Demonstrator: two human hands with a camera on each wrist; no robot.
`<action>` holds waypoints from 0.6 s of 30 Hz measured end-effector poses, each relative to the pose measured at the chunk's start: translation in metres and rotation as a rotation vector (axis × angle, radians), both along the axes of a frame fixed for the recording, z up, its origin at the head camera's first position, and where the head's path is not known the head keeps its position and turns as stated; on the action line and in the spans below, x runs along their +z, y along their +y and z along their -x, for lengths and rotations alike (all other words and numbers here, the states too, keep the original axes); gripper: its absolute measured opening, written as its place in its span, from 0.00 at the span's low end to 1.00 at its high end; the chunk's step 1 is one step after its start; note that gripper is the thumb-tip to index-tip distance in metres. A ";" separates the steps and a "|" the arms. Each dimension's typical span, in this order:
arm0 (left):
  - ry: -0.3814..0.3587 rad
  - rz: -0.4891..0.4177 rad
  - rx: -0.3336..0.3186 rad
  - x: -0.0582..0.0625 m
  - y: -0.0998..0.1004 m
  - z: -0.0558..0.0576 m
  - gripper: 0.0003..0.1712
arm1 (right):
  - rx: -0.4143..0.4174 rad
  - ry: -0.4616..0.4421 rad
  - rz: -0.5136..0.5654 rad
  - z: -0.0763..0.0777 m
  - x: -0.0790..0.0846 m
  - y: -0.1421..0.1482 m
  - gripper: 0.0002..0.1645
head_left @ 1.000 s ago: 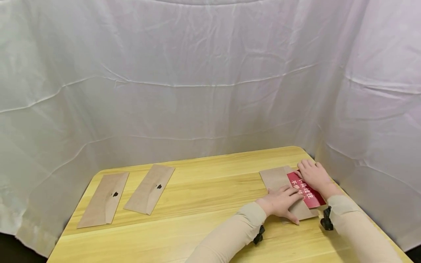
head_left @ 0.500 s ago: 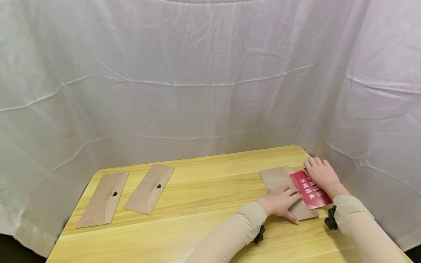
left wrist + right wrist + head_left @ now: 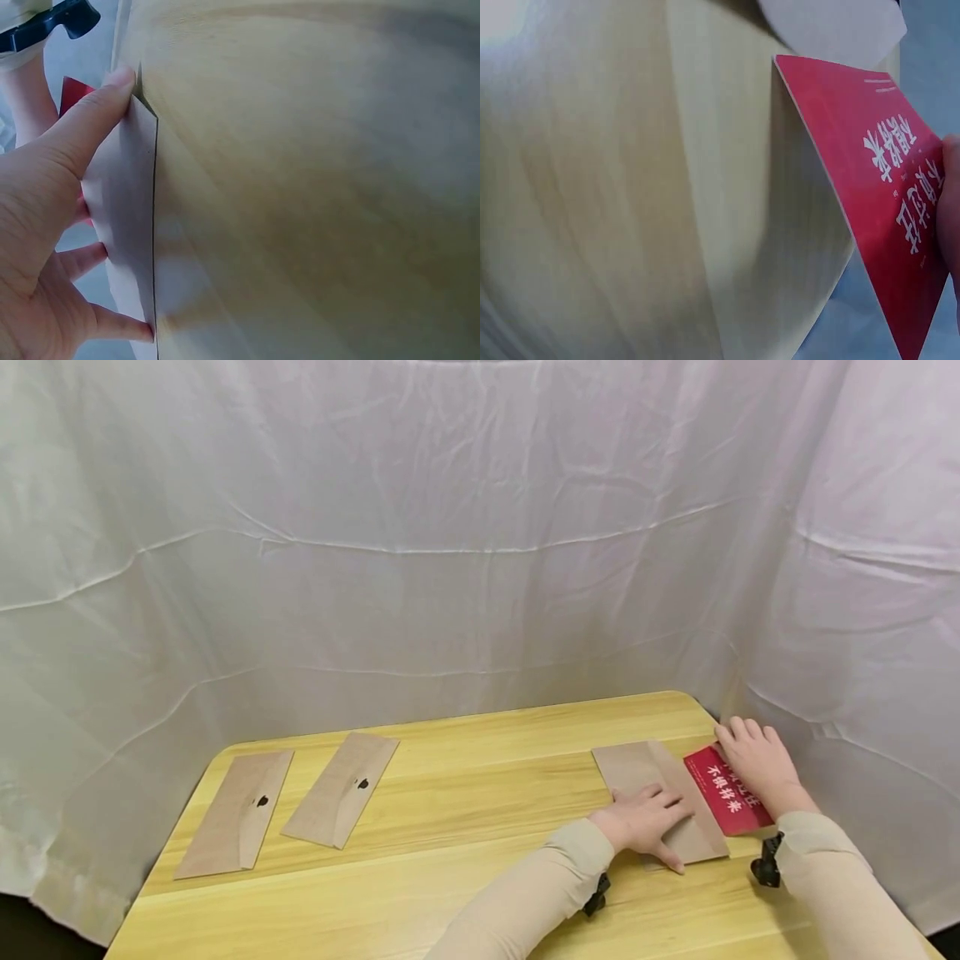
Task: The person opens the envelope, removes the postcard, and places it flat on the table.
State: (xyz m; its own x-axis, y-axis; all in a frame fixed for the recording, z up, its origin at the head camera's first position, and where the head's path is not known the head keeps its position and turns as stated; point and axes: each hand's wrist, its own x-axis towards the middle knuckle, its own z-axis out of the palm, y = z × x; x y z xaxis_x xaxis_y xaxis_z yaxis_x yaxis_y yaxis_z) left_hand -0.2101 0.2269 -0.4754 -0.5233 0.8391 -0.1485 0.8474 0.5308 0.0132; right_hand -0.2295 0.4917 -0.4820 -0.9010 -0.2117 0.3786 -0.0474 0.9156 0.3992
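A tan paper envelope lies at the right part of the table, its flap side facing right. My left hand rests on it with spread fingers; in the left wrist view the thumb lies along the envelope's near end. To the right, my right hand holds a red card with white lettering by its far right edge. In the right wrist view the card tilts above the tabletop and casts a shadow, with a bit of the envelope beyond it. The right fingers beneath the card are hidden.
Two more tan envelopes, each with a small black mark, lie at the left: one near the table's left edge, another beside it. The wooden table has its right edge close by my right hand. Pale curtains surround it.
My right hand has drawn the red card rightward, out of the envelope and apart from it. My left hand has stayed on the envelope, and the two left envelopes have not moved.
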 end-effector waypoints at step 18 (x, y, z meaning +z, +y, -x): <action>0.005 0.024 0.000 -0.001 -0.001 -0.001 0.50 | 0.021 0.020 0.022 -0.003 0.003 0.005 0.25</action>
